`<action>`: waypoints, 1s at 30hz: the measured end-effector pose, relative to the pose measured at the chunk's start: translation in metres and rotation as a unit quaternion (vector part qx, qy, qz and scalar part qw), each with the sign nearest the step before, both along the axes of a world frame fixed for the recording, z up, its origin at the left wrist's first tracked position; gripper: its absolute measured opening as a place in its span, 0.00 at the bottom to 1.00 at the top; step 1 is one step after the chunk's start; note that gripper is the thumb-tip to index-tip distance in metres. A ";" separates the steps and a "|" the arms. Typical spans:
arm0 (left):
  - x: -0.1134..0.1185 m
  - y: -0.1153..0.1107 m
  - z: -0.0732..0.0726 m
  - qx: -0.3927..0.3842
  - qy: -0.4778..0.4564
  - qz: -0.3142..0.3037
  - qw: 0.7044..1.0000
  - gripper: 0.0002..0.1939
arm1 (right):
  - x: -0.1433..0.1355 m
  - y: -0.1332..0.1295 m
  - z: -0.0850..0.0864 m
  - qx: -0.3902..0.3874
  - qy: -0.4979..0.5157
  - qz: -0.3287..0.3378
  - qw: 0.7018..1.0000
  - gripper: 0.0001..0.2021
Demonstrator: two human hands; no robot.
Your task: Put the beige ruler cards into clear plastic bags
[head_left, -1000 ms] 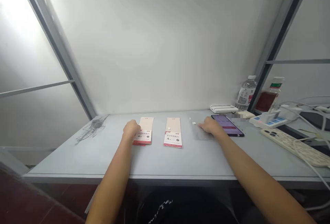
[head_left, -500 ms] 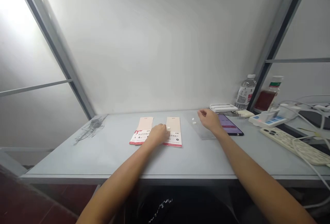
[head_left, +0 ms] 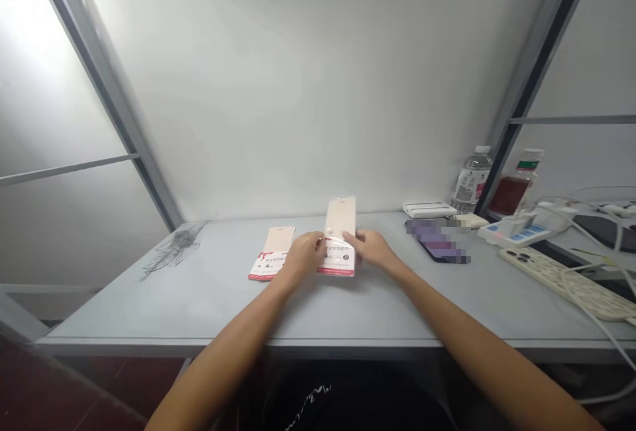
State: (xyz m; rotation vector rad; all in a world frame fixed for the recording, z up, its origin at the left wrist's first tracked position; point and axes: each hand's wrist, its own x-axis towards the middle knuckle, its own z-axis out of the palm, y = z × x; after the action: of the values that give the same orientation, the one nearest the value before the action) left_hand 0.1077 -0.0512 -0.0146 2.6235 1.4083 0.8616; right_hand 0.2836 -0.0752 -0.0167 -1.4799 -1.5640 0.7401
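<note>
A pale pink and white packet (head_left: 340,219) with a red bottom edge is held up in front of me, above the table. At its left edge my left hand (head_left: 305,252) pinches it. My right hand (head_left: 370,246) grips its right side, with the thumb across the front. A small round white piece shows on the packet near my left fingertips. Left of my left hand, similar packets (head_left: 271,262) lie overlapping on the table, partly covered by that hand.
The grey table (head_left: 199,312) has a dark scribble-like mark at its left. To the right are a phone (head_left: 437,241), a white box (head_left: 429,210), two bottles, a power strip (head_left: 517,229), a cream phone case (head_left: 561,282) and loose white cables.
My right hand has moved left from beside the phone and taken hold of the packet's right side. The packet has risen off the table. The clear sheet no longer shows on the table.
</note>
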 end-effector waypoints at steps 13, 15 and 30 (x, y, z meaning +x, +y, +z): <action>-0.001 -0.016 0.007 -0.115 0.053 -0.064 0.990 0.25 | -0.011 -0.008 -0.003 0.069 0.036 0.070 0.994 0.12; 0.000 -0.014 0.006 -0.108 0.043 -0.049 0.992 0.17 | -0.011 -0.008 -0.003 0.069 0.023 0.076 0.994 0.11; 0.003 -0.014 0.004 -0.058 0.158 -0.040 0.985 0.15 | -0.006 -0.009 -0.008 0.054 -0.004 0.109 0.993 0.09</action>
State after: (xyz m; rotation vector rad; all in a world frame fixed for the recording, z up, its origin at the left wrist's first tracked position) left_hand 0.1108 -0.0652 -0.0109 2.7935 1.3529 0.3544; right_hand 0.2781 -0.0839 -0.0244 -1.2477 -1.7619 0.7615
